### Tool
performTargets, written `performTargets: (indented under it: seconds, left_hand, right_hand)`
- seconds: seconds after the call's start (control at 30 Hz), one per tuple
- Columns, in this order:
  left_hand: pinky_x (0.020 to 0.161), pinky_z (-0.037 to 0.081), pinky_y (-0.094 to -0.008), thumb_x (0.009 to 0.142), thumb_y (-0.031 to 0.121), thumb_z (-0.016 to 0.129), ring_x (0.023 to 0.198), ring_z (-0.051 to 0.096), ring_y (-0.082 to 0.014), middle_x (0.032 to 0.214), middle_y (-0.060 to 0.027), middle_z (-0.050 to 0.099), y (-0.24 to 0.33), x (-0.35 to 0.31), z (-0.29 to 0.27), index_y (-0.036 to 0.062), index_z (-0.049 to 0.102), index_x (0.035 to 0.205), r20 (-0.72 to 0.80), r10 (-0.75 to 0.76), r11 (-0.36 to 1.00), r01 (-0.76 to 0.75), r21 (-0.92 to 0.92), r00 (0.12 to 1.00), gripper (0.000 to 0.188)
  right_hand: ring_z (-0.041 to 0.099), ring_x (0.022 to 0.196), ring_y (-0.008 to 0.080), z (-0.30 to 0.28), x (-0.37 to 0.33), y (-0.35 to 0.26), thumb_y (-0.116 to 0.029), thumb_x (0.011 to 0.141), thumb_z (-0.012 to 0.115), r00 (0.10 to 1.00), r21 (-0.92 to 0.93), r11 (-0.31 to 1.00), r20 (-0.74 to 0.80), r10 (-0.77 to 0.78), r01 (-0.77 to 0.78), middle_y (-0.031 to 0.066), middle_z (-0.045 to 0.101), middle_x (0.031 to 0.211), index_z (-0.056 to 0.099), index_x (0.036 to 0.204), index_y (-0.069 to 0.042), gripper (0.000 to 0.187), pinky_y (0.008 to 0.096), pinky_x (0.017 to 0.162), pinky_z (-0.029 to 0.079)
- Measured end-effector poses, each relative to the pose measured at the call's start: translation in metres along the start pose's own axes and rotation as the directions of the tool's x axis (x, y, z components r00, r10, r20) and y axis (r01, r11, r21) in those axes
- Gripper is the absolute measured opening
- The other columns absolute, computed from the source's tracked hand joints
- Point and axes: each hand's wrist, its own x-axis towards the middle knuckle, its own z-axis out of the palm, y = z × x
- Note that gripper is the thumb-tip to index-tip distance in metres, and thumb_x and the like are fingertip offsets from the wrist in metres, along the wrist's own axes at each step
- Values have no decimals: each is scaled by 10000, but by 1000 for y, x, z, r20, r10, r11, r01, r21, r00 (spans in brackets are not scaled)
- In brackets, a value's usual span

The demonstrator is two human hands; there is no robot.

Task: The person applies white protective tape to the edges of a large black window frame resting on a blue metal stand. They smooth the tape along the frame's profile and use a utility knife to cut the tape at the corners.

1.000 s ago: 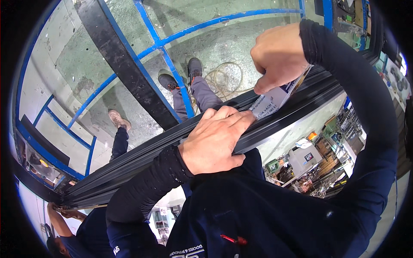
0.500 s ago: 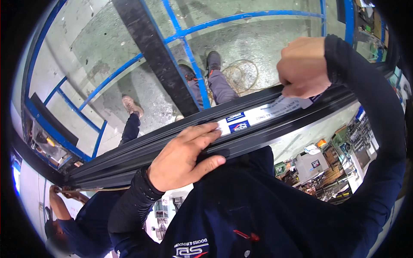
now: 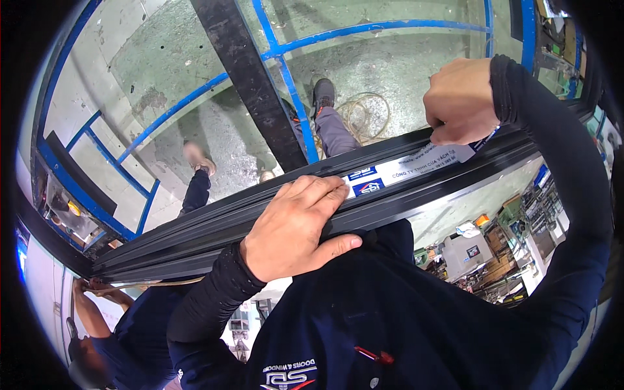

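Observation:
A long black grooved frame profile [image 3: 416,203] runs slantwise across the view in front of me. Along its upper face lies a white and blue printed film strip [image 3: 406,172]. My left hand [image 3: 296,224] rests on the profile, fingers stretched out, their tips at the strip's left end and the thumb spread toward my body. At the strip's right end my right hand [image 3: 460,104] is closed in a fist, slightly raised, with the strip running up beneath it. The fist hides the exact spot where it pinches the strip.
Blue metal bars [image 3: 383,26] and a broad black beam [image 3: 250,78] stand beyond the profile. A coiled hose [image 3: 365,117] lies on the floor near a person's dark shoe [image 3: 323,93]. Lower left, a co-worker [image 3: 130,331] handles the profile's far end. Cluttered machinery [image 3: 468,253] stands behind me, right.
My left hand has slid right along the profile, and the strip's visible left end begins farther right. My right hand has shifted only slightly. A person's foot at the left is blurred by motion.

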Motion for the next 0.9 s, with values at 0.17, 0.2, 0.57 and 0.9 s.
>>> performTargets:
  seconds: [0.17,0.2,0.57,0.9]
  left_hand:
    - [1081,417,-461,880,499,742,1288,527,-390,1423,-242,542,3,20,17,-74,487,1422,-51,98,994,-100,-53,994,828]
    - [1091,403,-465,877,505,741,1297,518,-391,1431,-239,539,5,27,14,-72,486,1425,-15,103,993,-104,-57,995,836]
    - [1017,351,-435,909,514,697,1201,522,-345,1321,-189,611,21,84,21,-50,552,1363,120,126,983,-108,-147,985,739]
    - [980,408,-470,923,487,683,1102,563,-371,1153,-199,658,25,96,20,-28,640,1223,149,113,994,-112,-14,982,597]
  right_hand:
    - [655,683,405,3,0,1,-290,851,651,1000,3,1000,-8,-21,21,186,643,628,724,681,-41,311,478,684,539]
    - [657,686,404,2,-1,0,-290,850,647,1000,7,1000,-8,-15,15,186,644,630,725,682,-42,310,478,689,540]
    - [702,794,360,-6,6,-7,-356,859,647,996,-47,999,90,13,-9,152,710,738,773,788,-89,304,459,741,556]
    - [688,728,341,-4,-7,-10,-381,857,626,999,-50,998,28,30,-28,142,680,679,750,749,-99,326,455,686,538]
